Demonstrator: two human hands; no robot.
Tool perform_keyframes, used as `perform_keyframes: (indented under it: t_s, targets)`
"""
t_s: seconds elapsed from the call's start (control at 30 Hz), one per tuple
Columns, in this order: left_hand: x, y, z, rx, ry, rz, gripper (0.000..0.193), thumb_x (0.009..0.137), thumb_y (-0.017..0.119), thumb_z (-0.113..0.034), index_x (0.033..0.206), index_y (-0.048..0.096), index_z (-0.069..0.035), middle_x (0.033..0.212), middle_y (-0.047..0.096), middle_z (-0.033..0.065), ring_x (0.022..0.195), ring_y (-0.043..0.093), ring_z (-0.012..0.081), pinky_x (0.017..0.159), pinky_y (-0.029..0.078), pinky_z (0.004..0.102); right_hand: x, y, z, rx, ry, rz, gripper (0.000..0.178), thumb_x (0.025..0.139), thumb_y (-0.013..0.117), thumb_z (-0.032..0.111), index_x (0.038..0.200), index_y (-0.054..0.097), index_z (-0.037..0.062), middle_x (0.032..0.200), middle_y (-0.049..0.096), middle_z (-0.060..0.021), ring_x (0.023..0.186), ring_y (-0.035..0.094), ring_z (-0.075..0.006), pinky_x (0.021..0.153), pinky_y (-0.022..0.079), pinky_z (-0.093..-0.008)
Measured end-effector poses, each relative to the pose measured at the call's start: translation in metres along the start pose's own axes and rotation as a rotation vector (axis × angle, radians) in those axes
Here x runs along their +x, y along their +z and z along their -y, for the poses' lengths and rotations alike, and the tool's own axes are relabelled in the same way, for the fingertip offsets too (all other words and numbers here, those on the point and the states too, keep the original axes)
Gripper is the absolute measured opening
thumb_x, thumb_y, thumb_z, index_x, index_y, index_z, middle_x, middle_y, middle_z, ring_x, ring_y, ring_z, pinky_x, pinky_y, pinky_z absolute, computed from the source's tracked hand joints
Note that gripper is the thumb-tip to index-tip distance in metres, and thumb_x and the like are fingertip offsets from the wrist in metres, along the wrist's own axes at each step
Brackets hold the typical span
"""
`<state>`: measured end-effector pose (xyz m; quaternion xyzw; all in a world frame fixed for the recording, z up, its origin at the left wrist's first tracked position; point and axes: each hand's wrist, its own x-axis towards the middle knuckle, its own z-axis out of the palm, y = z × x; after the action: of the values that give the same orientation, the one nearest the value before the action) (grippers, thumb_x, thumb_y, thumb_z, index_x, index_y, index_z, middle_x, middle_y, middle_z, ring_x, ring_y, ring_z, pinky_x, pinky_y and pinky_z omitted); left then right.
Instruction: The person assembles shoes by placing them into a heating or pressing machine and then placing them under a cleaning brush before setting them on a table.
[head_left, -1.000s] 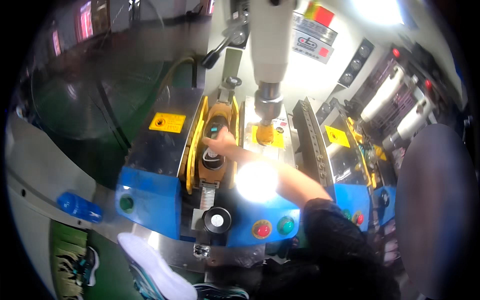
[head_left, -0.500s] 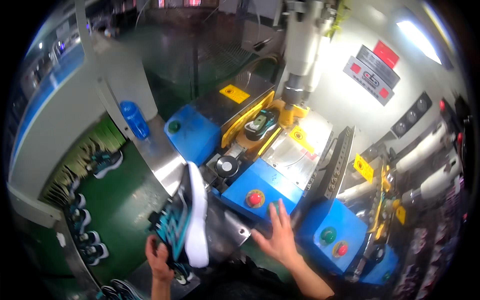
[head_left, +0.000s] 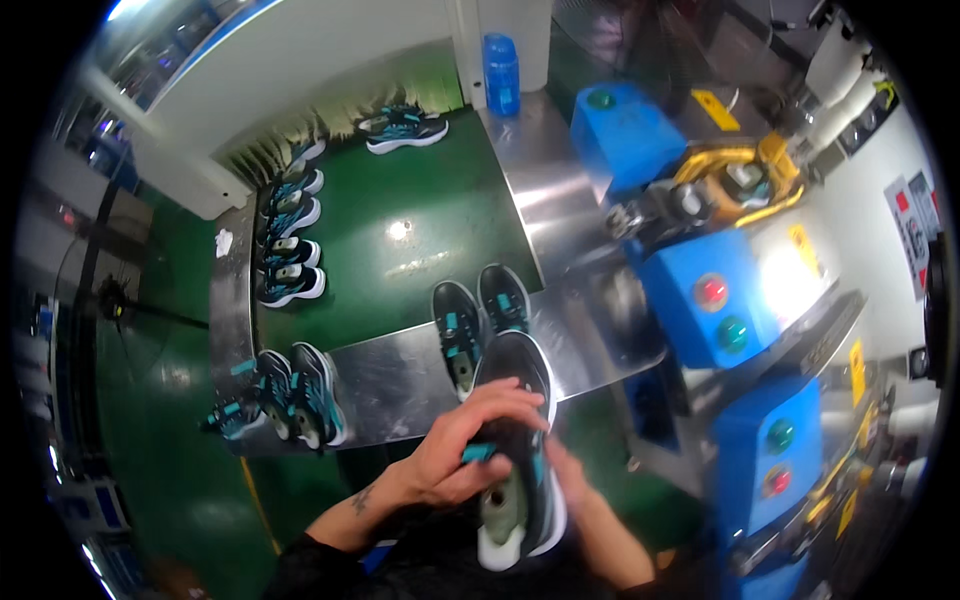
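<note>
A black sneaker (head_left: 515, 362) with teal trim and a white sole is between my hands, close in front of me. Its toe points away and its heel end, with a pale insert in the opening, is toward me. My left hand (head_left: 462, 440) wraps over the laces from the left, thumb near a teal tab. Against the sole's right side lies my right hand (head_left: 572, 485), its fingers partly hidden by the sneaker and blurred. Just beyond, a pair of similar sneakers (head_left: 458, 335) stands on the metal ledge (head_left: 385, 375).
More sneakers (head_left: 312, 395) stand left on the ledge, and several line the green conveyor (head_left: 430, 235) beside a bristle curtain (head_left: 345, 120). A blue bottle (head_left: 502, 75) stands at the back. To the right, a press (head_left: 745, 185) holds a shoe near blue button boxes (head_left: 690, 275).
The view has swung left. My right hand has left the button box and come to the sneaker, which my left hand held alone. The sneaker has turned from its side to show its top.
</note>
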<state>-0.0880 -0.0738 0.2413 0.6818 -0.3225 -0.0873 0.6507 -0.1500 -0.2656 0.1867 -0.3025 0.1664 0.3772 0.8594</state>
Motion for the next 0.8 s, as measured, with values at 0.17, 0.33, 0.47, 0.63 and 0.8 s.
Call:
perform_keyframes:
  t_s: [0.17, 0.33, 0.47, 0.63, 0.8]
  targets:
    - [-0.099, -0.032, 0.042, -0.425, -0.114, -0.811, 0.036, 0.096, 0.046, -0.033, 0.109, 0.049, 0.001, 0.098, 0.061, 0.015, 0.107, 0.056, 0.0281, 0.107, 0.027, 0.0476, 0.114, 0.006, -0.067, -0.685, -0.505, -0.38, 0.048, 0.095, 0.055, 0.025, 0.128, 0.043, -0.0075, 0.12, 0.056, -0.0134, 0.111, 0.053, -0.0191, 0.097, 0.041, -0.0306]
    - [-0.118, -0.073, 0.036, -0.27, -0.263, -0.94, 0.029, 0.099, 0.039, -0.025, 0.107, 0.051, 0.001, 0.095, 0.062, 0.0166, 0.102, 0.054, 0.0248, 0.103, 0.031, 0.0411, 0.193, -0.042, -0.089, -1.486, -0.508, -0.955, 0.075, 0.071, 0.076, 0.025, 0.13, 0.037, -0.0015, 0.112, 0.056, -0.027, 0.097, 0.058, -0.043, 0.085, 0.047, -0.0461]
    - [-0.14, -0.07, 0.018, -0.281, -0.296, -0.807, 0.031, 0.099, 0.038, -0.026, 0.109, 0.051, 0.0, 0.094, 0.062, 0.0142, 0.104, 0.054, 0.0258, 0.106, 0.027, 0.0415, 0.161, -0.043, -0.09, -1.521, -0.436, -0.963, 0.067, 0.068, 0.077, 0.025, 0.12, 0.045, -0.0008, 0.096, 0.064, -0.0249, 0.086, 0.063, -0.0414, 0.076, 0.05, -0.0455]
    - [-0.056, -0.048, 0.003, -0.27, -0.232, -0.547, 0.041, 0.1, 0.033, -0.035, 0.111, 0.05, 0.002, 0.092, 0.06, 0.0125, 0.106, 0.054, 0.0261, 0.107, 0.027, 0.0435, 0.036, -0.021, -0.026, -0.703, -0.32, -0.924, 0.063, 0.064, 0.081, 0.021, 0.113, 0.051, -0.0067, 0.093, 0.065, -0.0128, 0.084, 0.061, -0.0179, 0.078, 0.05, -0.0339]
    - [-0.04, 0.048, -0.025, -0.221, -0.16, -0.141, 0.04, 0.1, 0.03, -0.036, 0.101, 0.048, 0.0, 0.086, 0.054, 0.0102, 0.095, 0.051, 0.0225, 0.107, 0.026, 0.0418, -0.165, 0.029, -0.119, -0.404, -0.657, -1.116, 0.062, 0.064, 0.084, 0.028, 0.107, 0.054, -0.0032, 0.096, 0.061, -0.0086, 0.09, 0.056, -0.0146, 0.083, 0.046, -0.0291]
